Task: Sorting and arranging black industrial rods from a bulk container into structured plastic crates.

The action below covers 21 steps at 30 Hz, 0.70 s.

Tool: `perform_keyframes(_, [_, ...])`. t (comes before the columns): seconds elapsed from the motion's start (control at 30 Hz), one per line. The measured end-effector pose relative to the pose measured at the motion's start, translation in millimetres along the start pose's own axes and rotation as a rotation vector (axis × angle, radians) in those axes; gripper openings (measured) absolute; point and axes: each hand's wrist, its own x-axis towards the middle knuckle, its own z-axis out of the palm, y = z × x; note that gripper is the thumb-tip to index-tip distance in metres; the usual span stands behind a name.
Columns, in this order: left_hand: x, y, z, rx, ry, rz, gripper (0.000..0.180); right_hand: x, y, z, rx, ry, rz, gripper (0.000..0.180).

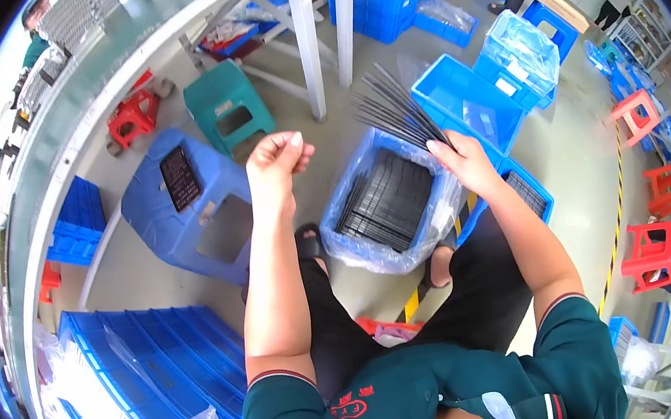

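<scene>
From my head view, my right hand (467, 163) has a tight grip on a bunch of thin black strips (392, 110), fanned out above a blue bin (389, 203) lined with clear plastic and full of black strips. My left hand (277, 165) is up, fingers pinched shut on nothing I can see. A blue stool (187, 210) with a phone (180, 177) sits left.

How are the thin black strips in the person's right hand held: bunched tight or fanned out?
Fanned out: the black strips spread apart above the right hand.
</scene>
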Motion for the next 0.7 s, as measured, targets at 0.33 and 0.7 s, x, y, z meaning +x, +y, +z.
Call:
perform_keyframes(0.33, [-3,-2,11,-0.094,-0.130,-0.050,0.010,-20,15,2,-0.028,0.071,0.021,0.036])
perform_keyframes(0.7, [-1,-16,13,-0.344,-0.364,-0.182,0.012,-23,11,3,-0.087,-0.038,-0.128,0.032])
